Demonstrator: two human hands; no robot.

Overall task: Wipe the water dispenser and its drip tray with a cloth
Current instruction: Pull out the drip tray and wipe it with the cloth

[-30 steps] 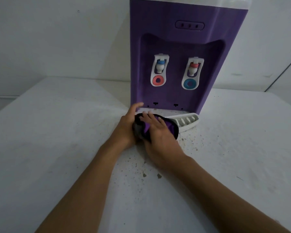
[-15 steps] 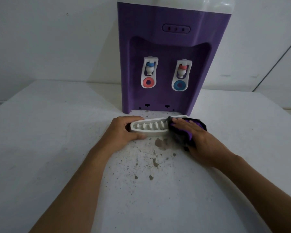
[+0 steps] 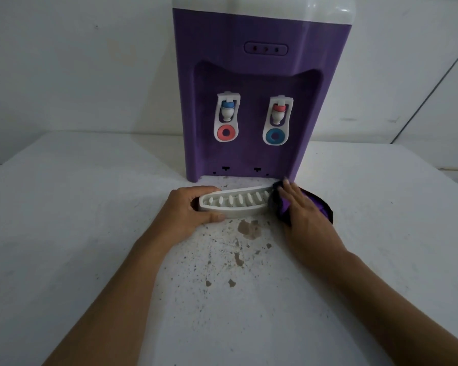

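The left hand (image 3: pixel 189 207) grips the left end of the white drip tray (image 3: pixel 236 203), thumb along the near edge and fingers curled over the far edge. The tray lies on the white table (image 3: pixel 64 233), detached, just in front of the purple water dispenser (image 3: pixel 249 88), its slotted top facing up. The right hand (image 3: pixel 299 207) lies flat, fingers extended, pressing a purple and dark cloth (image 3: pixel 320 207) onto the tray's right end; the cloth bunches under the palm and spreads onto the table beside it. Brown specks and stains (image 3: pixel 246 228) scatter over the table just in front of the tray, between the two forearms. Both arms reach forward from the lower edge, converging toward the dispenser's base.
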